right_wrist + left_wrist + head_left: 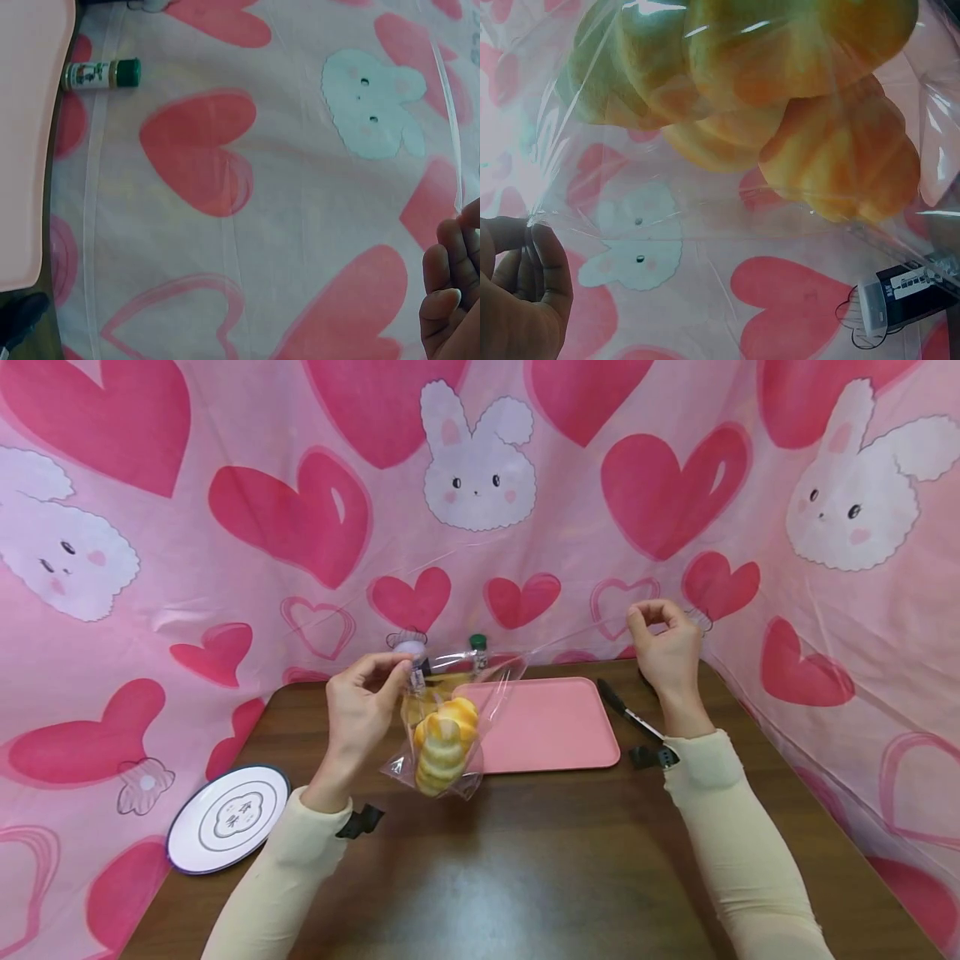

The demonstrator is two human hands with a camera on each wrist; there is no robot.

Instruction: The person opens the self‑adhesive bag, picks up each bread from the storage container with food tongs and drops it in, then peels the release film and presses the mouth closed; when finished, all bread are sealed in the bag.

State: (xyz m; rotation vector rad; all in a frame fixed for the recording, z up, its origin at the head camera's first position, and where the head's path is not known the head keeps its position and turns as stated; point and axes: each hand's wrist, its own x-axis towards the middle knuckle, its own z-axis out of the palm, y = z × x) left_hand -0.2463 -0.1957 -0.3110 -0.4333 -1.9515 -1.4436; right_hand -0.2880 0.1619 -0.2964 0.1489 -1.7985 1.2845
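A clear plastic bag (491, 693) with bread rolls (442, 747) inside hangs over the table, in front of the pink tray's left end. My left hand (363, 697) pinches the bag's upper left edge between thumb and fingers. Raised farther right, my right hand (667, 647) pinches the end of a thin, taut clear strip (454, 142) that runs back toward the bag. The left wrist view shows the ridged golden rolls (840, 161) close up through the film, with the left fingertips (547, 255) gathering the plastic into creases.
The pink tray (547, 727) lies at the table's back middle. Behind the bag stand a green-capped bottle (478, 647) and a white-lidded dark container (907, 300). A black-handled utensil (626, 706) is right of the tray; a white plate (225, 822) sits at the left edge.
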